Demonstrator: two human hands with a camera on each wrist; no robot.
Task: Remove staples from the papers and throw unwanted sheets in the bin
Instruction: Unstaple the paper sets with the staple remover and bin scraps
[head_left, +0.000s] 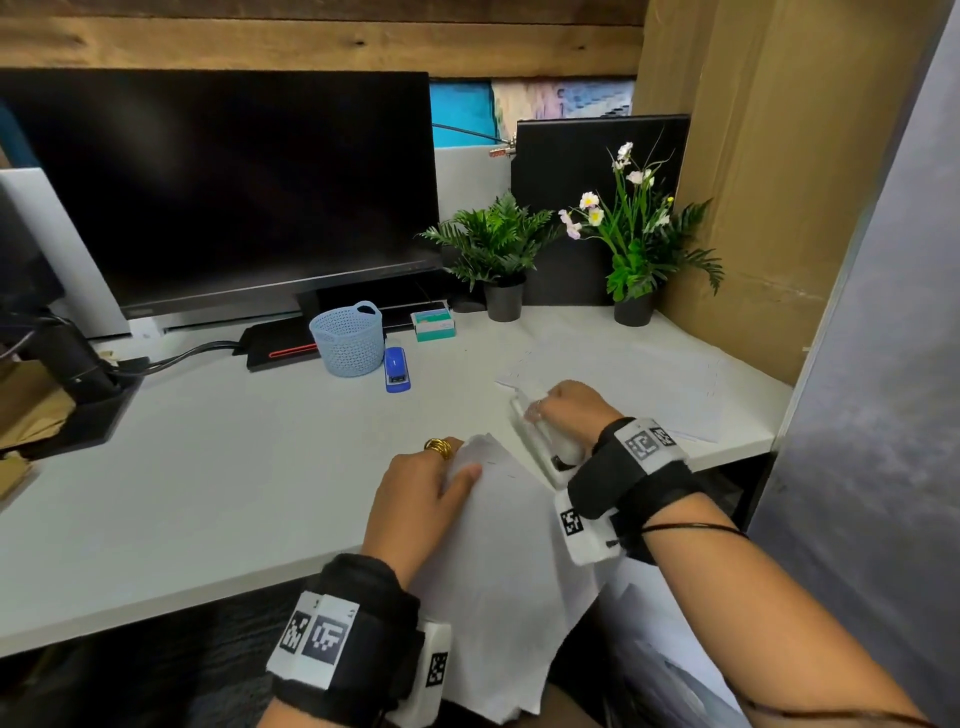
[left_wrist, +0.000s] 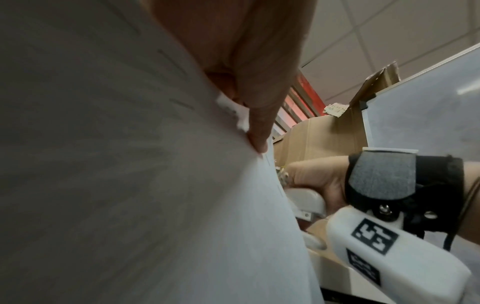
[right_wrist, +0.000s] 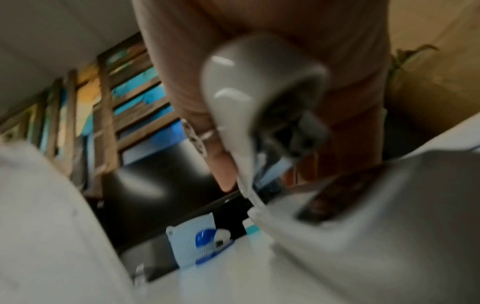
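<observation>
The left hand (head_left: 422, 499) pinched the top corner of a sheaf of papers (head_left: 498, 587) that hung off the near edge of the white desk (head_left: 218, 467), thumb on top and fingers beneath; the left wrist view showed short staple marks along that edge. At about two o'clock from it, the right hand (head_left: 569, 410) was curled around a white stapler (head_left: 540, 441), which sat beside the sheaf's top corner; whether the two touched could not be told. More loose sheets (head_left: 623, 374) lay flat on the desk at one o'clock from the right hand. Toward eleven o'clock stood a pale blue mesh basket (head_left: 349, 338), with a blue stapler (head_left: 397, 370) just beside it and a small staple box (head_left: 434, 325) behind. A dark monitor (head_left: 218, 192) and two potted plants (head_left: 498, 249) lined the back.
</observation>
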